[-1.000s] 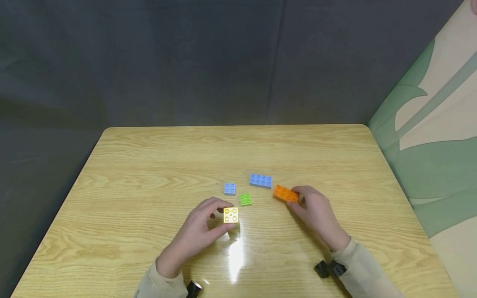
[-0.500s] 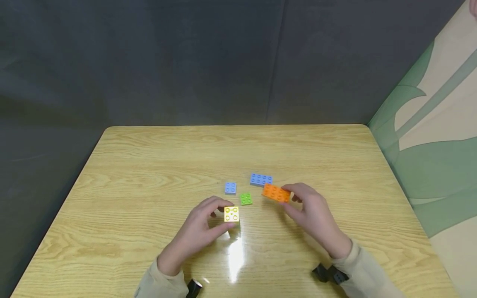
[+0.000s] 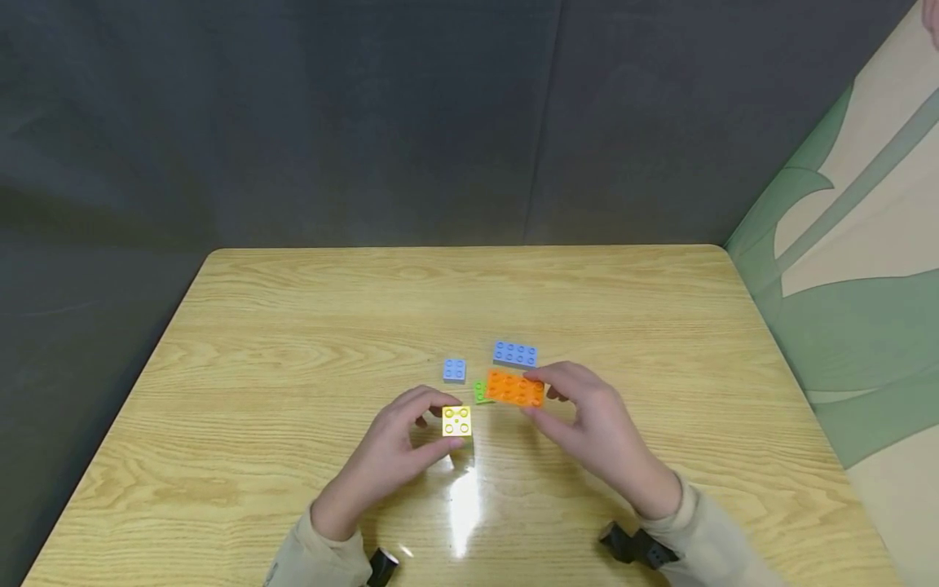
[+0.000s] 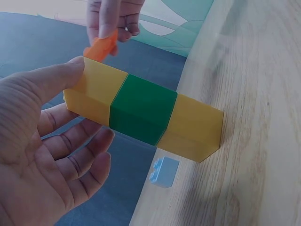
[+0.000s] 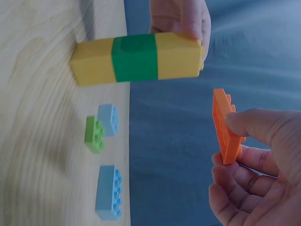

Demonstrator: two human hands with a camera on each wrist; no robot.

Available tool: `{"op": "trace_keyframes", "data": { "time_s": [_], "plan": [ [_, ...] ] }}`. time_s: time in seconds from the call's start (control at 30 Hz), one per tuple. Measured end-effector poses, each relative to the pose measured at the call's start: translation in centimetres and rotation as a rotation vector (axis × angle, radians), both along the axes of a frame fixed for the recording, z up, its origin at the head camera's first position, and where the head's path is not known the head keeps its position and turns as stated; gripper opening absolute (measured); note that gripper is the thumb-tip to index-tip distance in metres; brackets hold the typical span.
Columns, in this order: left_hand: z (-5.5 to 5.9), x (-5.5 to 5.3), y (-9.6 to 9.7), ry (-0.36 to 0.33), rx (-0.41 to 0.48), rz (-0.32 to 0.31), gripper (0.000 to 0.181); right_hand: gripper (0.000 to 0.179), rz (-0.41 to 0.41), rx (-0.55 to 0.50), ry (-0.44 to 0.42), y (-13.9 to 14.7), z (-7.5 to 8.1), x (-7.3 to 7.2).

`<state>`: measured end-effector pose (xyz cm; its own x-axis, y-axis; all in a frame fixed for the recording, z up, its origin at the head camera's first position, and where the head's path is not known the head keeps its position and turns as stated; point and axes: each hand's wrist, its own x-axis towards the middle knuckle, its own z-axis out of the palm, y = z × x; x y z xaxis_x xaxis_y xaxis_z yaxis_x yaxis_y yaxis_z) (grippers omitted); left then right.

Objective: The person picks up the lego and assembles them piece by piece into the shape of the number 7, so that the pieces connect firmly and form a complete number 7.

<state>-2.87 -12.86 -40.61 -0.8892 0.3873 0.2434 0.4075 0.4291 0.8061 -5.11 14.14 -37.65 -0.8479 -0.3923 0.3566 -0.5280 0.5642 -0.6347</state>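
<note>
Between thumb and fingers, my left hand point(image 3: 399, 440) pinches the top of an upright tower of toy bricks point(image 4: 143, 109). That tower is yellow, green and yellow, and its foot stands on the table. My right hand point(image 3: 597, 420) pinches one end of a flat orange brick point(image 3: 516, 388), its studs upward. In the right wrist view the orange brick point(image 5: 225, 127) is held off the table, at about the height of the tower's top and apart from it. From the head, it partly covers a small light green brick point(image 3: 480, 392).
Beyond the hands, a small blue brick point(image 3: 454, 371) and a longer blue brick point(image 3: 515, 354) lie on the wooden table point(image 3: 293, 326). A dark curtain point(image 3: 367, 122) hangs behind the far edge. A patterned panel point(image 3: 866, 285) borders the right side.
My right hand has lifted the orange brick off the table and moved it left, past the long blue brick and over the green one. My left hand and the tower have stayed in place.
</note>
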Motion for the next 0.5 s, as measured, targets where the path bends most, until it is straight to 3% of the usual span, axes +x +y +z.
{"op": "trace_keyframes", "data": {
  "time_s": [0.5],
  "plan": [
    [0.0, 0.0, 0.0, -0.001, 0.002, -0.001, 0.04, 0.035, 0.122, -0.042, -0.011, -2.5, 0.8, 0.3]
  ]
}}
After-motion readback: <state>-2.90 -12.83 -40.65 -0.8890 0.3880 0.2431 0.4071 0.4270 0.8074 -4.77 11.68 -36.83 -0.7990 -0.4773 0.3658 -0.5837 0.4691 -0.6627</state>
